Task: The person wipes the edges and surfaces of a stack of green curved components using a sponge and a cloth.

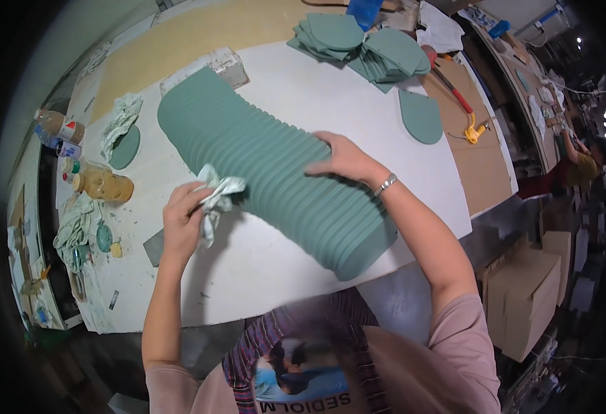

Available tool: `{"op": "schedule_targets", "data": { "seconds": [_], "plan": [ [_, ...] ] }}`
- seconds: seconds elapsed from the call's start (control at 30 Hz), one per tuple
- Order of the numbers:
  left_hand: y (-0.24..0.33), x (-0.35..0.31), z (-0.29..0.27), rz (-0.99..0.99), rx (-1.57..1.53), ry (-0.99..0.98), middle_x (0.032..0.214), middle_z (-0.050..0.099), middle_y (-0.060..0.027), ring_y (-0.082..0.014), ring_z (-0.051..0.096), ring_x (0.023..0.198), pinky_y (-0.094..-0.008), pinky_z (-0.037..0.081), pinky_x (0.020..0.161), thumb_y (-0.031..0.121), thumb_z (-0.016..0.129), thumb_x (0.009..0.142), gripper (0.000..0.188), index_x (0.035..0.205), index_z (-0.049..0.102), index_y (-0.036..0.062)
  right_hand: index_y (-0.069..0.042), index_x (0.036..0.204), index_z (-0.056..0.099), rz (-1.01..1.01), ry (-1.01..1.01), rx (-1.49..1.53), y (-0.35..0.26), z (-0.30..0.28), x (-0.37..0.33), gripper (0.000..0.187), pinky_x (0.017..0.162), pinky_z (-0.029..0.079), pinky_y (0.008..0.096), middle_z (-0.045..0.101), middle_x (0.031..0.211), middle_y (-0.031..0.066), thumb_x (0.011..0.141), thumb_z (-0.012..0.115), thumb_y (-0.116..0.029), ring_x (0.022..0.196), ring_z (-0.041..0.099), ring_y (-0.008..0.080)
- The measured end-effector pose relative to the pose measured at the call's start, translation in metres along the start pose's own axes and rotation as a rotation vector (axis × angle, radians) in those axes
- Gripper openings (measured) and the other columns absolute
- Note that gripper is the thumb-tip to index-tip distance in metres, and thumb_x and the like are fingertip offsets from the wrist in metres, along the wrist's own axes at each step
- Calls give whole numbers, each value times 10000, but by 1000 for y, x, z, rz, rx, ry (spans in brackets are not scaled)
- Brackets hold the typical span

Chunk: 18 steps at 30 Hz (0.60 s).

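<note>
A long row of green round-ended panels (261, 159), packed face to face, lies diagonally across the white table. My left hand (186, 214) is closed on a crumpled pale cloth (219, 196), which meets the row's left side near its middle. On the opposite side, my right hand (344, 160) rests on the panels with thumb and fingers spread; its fingertips are partly hidden behind the row's far edge. A white, stained block (228, 67) sits against the back end of the row.
Several loose green panels (330, 33) are piled at the back, with a single panel (420, 116) nearer. At left stand a jar of yellowish liquid (110, 185), bottles (61, 125) and rags (79, 224). A red-and-yellow tool (465, 103) lies at right; cardboard boxes (520, 303) are below.
</note>
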<state>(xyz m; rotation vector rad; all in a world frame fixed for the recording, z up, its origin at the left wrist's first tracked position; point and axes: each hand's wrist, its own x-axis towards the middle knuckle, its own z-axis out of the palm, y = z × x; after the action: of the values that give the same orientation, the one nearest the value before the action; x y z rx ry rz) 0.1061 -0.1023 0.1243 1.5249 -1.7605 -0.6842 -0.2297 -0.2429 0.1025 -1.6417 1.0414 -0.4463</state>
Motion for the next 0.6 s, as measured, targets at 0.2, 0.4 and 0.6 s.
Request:
{"op": "schedule_targets", "data": {
  "seconds": [0.2,0.4,0.6],
  "plan": [
    [25,64,50,353,258,-33,1050,623,-120,-332,571,961,-410,479,836,-73,644,728,361,1062,702,53,27,1224,600,120,53,-174,-2,17,22,813,926,495,389,685,1109,215,593,859,-416,1042,654,343],
    [43,150,108,379,250,-58,980,622,-127,-342,573,937,-402,477,827,-45,644,725,274,977,707,41,-9,1077,640,187,96,-288,-30,25,18,683,894,506,417,698,1039,198,587,859,-432,1003,659,361],
    [40,114,64,446,337,-9,914,609,-127,-338,585,889,-419,489,751,-66,636,657,267,894,694,40,24,1265,574,254,128,-303,-24,6,4,867,918,498,409,671,1111,233,594,843,-453,1056,642,368]
  ]
}}
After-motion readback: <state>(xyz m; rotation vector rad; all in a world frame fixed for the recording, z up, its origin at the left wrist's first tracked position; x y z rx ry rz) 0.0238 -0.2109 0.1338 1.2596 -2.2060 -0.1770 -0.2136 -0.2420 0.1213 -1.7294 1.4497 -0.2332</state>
